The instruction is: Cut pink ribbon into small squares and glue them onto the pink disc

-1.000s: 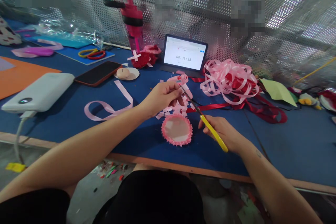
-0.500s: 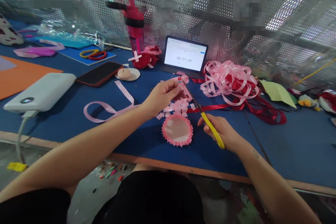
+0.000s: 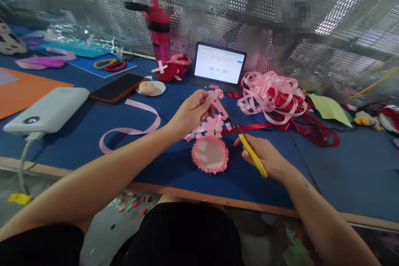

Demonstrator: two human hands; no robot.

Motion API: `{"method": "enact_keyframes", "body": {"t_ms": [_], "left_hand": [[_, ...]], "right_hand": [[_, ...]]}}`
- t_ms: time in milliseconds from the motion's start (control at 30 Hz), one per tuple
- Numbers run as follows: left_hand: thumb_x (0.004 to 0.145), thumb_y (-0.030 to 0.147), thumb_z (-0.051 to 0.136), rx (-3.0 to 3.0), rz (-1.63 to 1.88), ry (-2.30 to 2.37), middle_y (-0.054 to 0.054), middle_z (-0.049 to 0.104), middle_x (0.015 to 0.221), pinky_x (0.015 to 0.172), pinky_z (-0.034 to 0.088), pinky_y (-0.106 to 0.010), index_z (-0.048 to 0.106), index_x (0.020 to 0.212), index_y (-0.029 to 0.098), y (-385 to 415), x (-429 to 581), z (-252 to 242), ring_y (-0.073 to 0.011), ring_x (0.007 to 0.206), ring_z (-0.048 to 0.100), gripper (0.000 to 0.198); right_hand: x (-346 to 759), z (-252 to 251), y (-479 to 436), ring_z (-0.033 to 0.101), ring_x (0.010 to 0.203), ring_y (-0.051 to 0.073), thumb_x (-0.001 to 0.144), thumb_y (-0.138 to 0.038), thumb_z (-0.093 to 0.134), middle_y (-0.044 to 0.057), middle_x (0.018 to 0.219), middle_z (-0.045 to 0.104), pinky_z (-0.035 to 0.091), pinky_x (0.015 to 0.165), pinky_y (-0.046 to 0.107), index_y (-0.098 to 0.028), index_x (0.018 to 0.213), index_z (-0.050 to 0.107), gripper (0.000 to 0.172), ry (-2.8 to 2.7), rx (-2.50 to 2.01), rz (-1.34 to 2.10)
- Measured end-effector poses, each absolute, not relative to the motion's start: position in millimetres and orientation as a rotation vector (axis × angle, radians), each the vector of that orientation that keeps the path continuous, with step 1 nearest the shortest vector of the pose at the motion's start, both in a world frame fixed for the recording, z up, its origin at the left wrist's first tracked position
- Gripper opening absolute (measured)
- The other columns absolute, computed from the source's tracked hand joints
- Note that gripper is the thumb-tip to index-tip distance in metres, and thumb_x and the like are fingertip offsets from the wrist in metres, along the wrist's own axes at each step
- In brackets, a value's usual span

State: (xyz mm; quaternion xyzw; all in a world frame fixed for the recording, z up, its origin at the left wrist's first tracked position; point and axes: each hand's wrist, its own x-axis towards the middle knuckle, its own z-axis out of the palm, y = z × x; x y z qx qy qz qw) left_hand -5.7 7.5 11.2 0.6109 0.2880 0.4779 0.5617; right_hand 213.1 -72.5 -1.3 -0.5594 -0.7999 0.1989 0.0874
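Between the thumb and fingers of my left hand (image 3: 193,113) is the end of a pale pink ribbon (image 3: 213,97). Its long tail curls over the blue table to the left of my wrist. My right hand (image 3: 264,156) grips yellow-handled scissors (image 3: 253,157), whose blades point up and away, with the tips close to the ribbon end. Under my hands lies a heap of small cut pink ribbon pieces (image 3: 209,126). In front of the heap rests a round disc (image 3: 210,153) with a white centre and a ruffled pink edge.
Behind stand a tablet (image 3: 219,64) showing a timer and a pink bottle (image 3: 158,29). A tangle of pink and red ribbon (image 3: 272,97) lies right. Leftward are a phone (image 3: 117,87), a white power bank (image 3: 46,110) with cable, and red-and-yellow scissors (image 3: 110,65).
My left hand has shifted slightly, and the ribbon's tail on the table has uncurled into a wider S shape. The right hand and scissors have hardly moved.
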Motion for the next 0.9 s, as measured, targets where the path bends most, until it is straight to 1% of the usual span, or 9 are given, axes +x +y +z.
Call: {"method": "enact_keyframes", "body": {"t_ms": [233, 333, 500, 700, 800, 900], "left_hand": [[0.091, 0.014, 0.042, 1.464, 1.06, 0.714, -0.001, 0.064, 0.068, 0.045, 0.029, -0.017, 0.042, 0.077, 0.017, 5.8, -6.1, 11.2, -0.0023, 0.045, 0.041, 0.015], [0.09, 0.015, 0.043, 1.468, 1.013, 0.701, -0.002, 0.065, 0.069, 0.044, 0.027, -0.017, 0.044, 0.075, 0.016, 7.1, -6.1, 9.4, -0.0022, 0.044, 0.039, 0.016], [0.089, 0.018, 0.046, 1.47, 0.979, 0.646, -0.002, 0.064, 0.065, 0.043, 0.022, -0.019, 0.051, 0.075, 0.016, 8.8, -6.8, 6.2, -0.0032, 0.043, 0.035, 0.015], [0.087, 0.022, 0.049, 1.472, 0.97, 0.643, -0.003, 0.064, 0.064, 0.043, 0.022, -0.02, 0.054, 0.075, 0.017, 9.8, -7.3, 3.6, -0.0039, 0.043, 0.033, 0.014], [0.088, 0.022, 0.049, 1.477, 0.96, 0.638, -0.003, 0.063, 0.064, 0.043, 0.022, -0.019, 0.053, 0.076, 0.016, 10.0, -7.3, 2.8, -0.0036, 0.043, 0.033, 0.014], [0.088, 0.021, 0.047, 1.483, 0.96, 0.628, -0.003, 0.064, 0.064, 0.043, 0.022, -0.019, 0.053, 0.076, 0.016, 9.5, -7.6, 3.2, -0.0035, 0.043, 0.033, 0.014]], "right_hand": [[213.5, -2.8, -71.2, 0.048, 0.058, 0.018, 0.083, -0.06, 0.029, 0.004, 0.069, 0.054, 0.031, 0.056, 0.029, -0.019, 0.085, 0.049, 0.046, -2.407, -1.671, 0.564], [213.3, -2.7, -71.3, 0.048, 0.057, 0.017, 0.083, -0.06, 0.029, 0.004, 0.068, 0.054, 0.03, 0.056, 0.028, -0.019, 0.084, 0.048, 0.045, -2.419, -1.669, 0.556], [211.6, -0.9, -70.7, 0.049, 0.058, 0.018, 0.083, -0.063, 0.026, 0.004, 0.068, 0.055, 0.03, 0.056, 0.029, -0.018, 0.085, 0.049, 0.051, -2.438, -1.655, 0.575], [212.2, -0.5, -70.7, 0.051, 0.06, 0.019, 0.084, -0.068, 0.025, 0.005, 0.069, 0.056, 0.032, 0.057, 0.029, -0.018, 0.087, 0.051, 0.056, -2.435, -1.657, 0.596], [211.4, 0.2, -71.1, 0.05, 0.059, 0.018, 0.086, -0.066, 0.028, 0.004, 0.069, 0.056, 0.032, 0.056, 0.028, -0.018, 0.086, 0.053, 0.055, -2.424, -1.623, 0.627], [211.1, -0.4, -70.5, 0.049, 0.057, 0.015, 0.088, -0.06, 0.033, 0.002, 0.067, 0.056, 0.032, 0.054, 0.026, -0.018, 0.085, 0.053, 0.047, -2.369, -1.581, 0.729]]}}
